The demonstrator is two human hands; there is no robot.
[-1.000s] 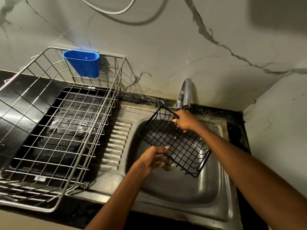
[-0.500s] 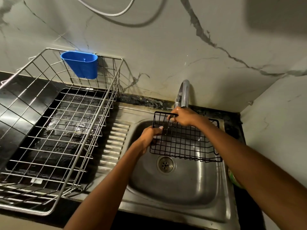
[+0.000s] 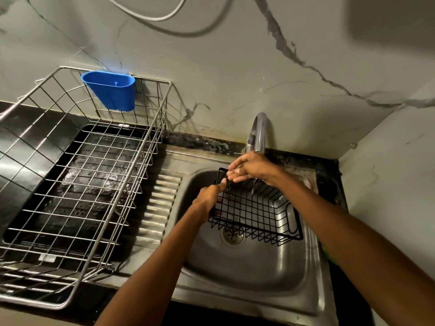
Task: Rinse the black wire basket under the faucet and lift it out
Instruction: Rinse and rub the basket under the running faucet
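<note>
The left hand (image 3: 209, 196) grips the black wire basket (image 3: 256, 212) over the sink (image 3: 247, 274). The right hand (image 3: 251, 170), fingers extended, rests on its rim beneath the faucet (image 3: 257, 132).

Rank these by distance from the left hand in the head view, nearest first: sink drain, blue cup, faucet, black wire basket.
1. Black wire basket: gripped by the left hand at its left end.
2. Sink drain: just below and right of the hand.
3. Faucet: above and right, at the back of the sink.
4. Blue cup: far up-left, hung on the dish rack.
</note>
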